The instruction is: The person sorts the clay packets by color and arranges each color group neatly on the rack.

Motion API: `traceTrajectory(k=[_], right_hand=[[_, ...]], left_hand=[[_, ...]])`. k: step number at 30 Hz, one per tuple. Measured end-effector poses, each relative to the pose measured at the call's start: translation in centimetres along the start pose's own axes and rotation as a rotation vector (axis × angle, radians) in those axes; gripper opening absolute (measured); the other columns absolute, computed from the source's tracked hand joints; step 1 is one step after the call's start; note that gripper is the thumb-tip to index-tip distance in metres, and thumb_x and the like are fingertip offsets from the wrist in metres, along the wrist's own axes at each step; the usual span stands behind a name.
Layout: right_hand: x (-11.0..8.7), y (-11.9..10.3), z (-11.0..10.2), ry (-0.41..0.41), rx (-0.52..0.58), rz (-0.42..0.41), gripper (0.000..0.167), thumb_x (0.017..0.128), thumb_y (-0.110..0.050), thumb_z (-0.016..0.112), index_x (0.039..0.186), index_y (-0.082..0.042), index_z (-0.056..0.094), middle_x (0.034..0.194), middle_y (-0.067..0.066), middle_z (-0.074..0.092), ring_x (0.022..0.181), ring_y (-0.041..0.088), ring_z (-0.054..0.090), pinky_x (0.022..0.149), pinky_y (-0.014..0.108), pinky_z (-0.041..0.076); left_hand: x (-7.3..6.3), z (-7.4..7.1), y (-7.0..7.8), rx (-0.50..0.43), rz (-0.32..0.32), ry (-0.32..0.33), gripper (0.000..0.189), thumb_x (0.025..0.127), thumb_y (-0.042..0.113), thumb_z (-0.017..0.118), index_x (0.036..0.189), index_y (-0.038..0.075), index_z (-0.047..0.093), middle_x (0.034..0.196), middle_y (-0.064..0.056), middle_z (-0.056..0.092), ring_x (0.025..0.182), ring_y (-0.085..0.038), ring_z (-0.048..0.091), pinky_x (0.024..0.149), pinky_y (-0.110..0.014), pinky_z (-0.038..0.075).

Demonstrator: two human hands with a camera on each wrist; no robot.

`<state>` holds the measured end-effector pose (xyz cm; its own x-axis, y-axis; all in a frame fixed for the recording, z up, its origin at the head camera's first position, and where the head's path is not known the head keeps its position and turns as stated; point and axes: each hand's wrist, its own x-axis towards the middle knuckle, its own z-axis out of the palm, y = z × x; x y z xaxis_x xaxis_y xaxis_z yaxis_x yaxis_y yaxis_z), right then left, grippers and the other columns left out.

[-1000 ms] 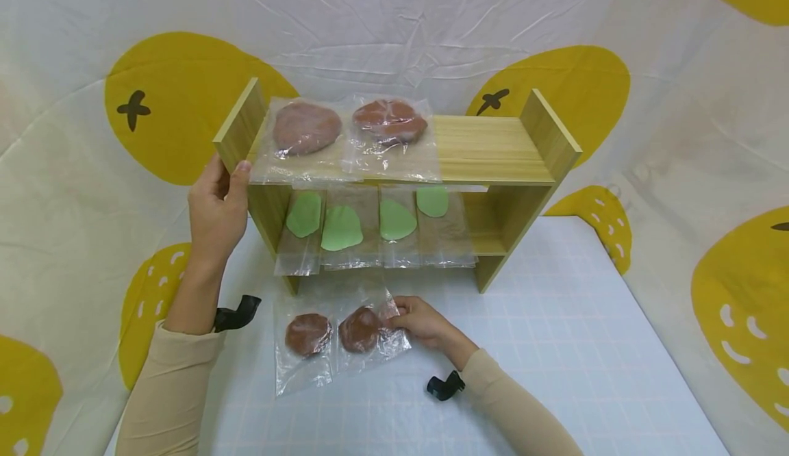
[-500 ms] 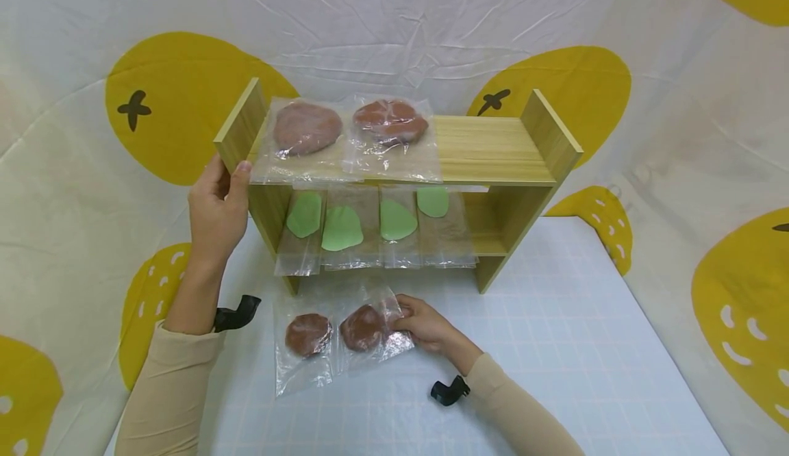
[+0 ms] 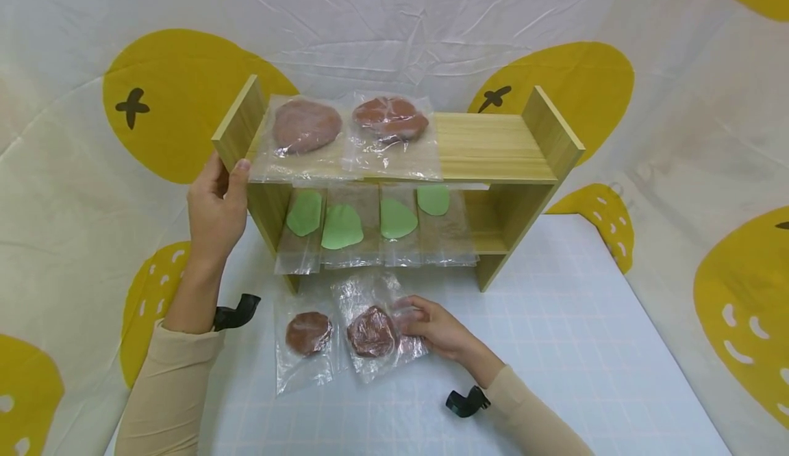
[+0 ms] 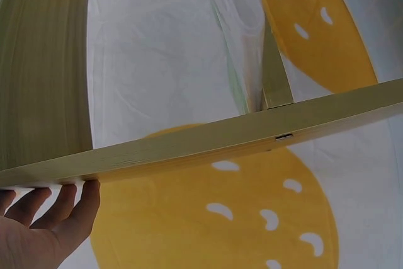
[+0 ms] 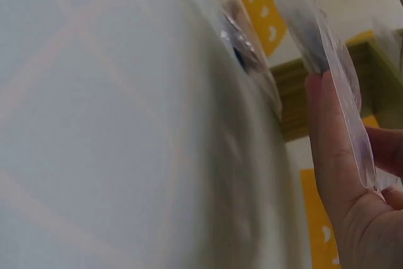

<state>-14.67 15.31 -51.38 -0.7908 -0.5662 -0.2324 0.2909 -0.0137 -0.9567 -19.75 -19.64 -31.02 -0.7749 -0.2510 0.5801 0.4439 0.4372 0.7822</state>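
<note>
My left hand grips the left side panel of a wooden shelf, its thumb at the front. In the left wrist view its curled fingers touch the panel's edge. My right hand pinches the right side of a clear plastic bag holding a flat reddish-brown patty, over the table before the shelf. The right wrist view shows this bag raised on edge between thumb and fingers. Just left of it a second bagged brown patty lies on the table.
Two bags with larger reddish patties lie side by side on the top board. Several bags with green flat pieces lie along the lower board, overhanging its front. A pale checked cloth covers the table; a patterned curtain hangs behind.
My right hand has shifted the bag it holds slightly right, away from the other brown patty's bag, and turned it a little. The left hand keeps its hold on the shelf panel.
</note>
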Motion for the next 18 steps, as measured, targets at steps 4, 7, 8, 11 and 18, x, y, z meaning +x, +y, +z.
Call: traceTrajectory(k=[4, 7, 8, 11, 18], right_hand=[[-0.6, -0.4, 0.3, -0.032, -0.066, -0.021, 0.043, 0.094, 0.005, 0.06, 0.136, 0.0, 0.054, 0.117, 0.019, 0.067, 0.102, 0.027, 0.066, 0.075, 0.033, 0.056], [-1.0, -0.9, 0.6, -0.056, -0.083, -0.034, 0.042, 0.095, 0.004, 0.06, 0.136, -0.001, 0.054, 0.119, 0.02, 0.066, 0.105, 0.029, 0.065, 0.076, 0.033, 0.056], [-1.1, -1.1, 0.7, -0.065, -0.086, -0.037, 0.041, 0.095, 0.005, 0.06, 0.135, 0.0, 0.054, 0.119, 0.02, 0.065, 0.106, 0.029, 0.065, 0.077, 0.033, 0.056], [-1.3, -1.4, 1.0, -0.095, -0.092, -0.05, 0.041, 0.094, 0.005, 0.059, 0.134, 0.0, 0.054, 0.119, 0.021, 0.065, 0.107, 0.03, 0.065, 0.078, 0.034, 0.056], [-1.7, -2.1, 1.7, -0.175, -0.101, -0.087, 0.038, 0.094, 0.007, 0.057, 0.131, 0.002, 0.055, 0.118, 0.022, 0.066, 0.102, 0.029, 0.067, 0.077, 0.042, 0.058]], left_hand=[[0.1, 0.0, 0.0, -0.004, 0.004, 0.002, 0.038, 0.103, 0.028, 0.056, 0.139, 0.016, 0.06, 0.127, -0.007, 0.065, 0.102, -0.013, 0.062, 0.091, -0.028, 0.052], [0.1, 0.1, 0.0, -0.01, 0.006, 0.006, 0.037, 0.103, 0.028, 0.056, 0.137, 0.014, 0.061, 0.125, -0.007, 0.066, 0.1, -0.013, 0.062, 0.09, -0.026, 0.052], [0.1, 0.1, -0.1, -0.015, 0.009, 0.009, 0.036, 0.103, 0.027, 0.057, 0.136, 0.013, 0.062, 0.123, -0.008, 0.066, 0.099, -0.013, 0.062, 0.089, -0.025, 0.052], [0.1, 0.1, -0.1, -0.03, 0.014, 0.021, 0.034, 0.102, 0.025, 0.057, 0.132, 0.01, 0.064, 0.117, -0.007, 0.068, 0.095, -0.012, 0.062, 0.084, -0.022, 0.051], [0.1, 0.1, -0.2, -0.037, 0.023, 0.022, 0.033, 0.102, 0.024, 0.057, 0.13, 0.008, 0.065, 0.115, -0.008, 0.068, 0.095, -0.013, 0.062, 0.083, -0.022, 0.051]])
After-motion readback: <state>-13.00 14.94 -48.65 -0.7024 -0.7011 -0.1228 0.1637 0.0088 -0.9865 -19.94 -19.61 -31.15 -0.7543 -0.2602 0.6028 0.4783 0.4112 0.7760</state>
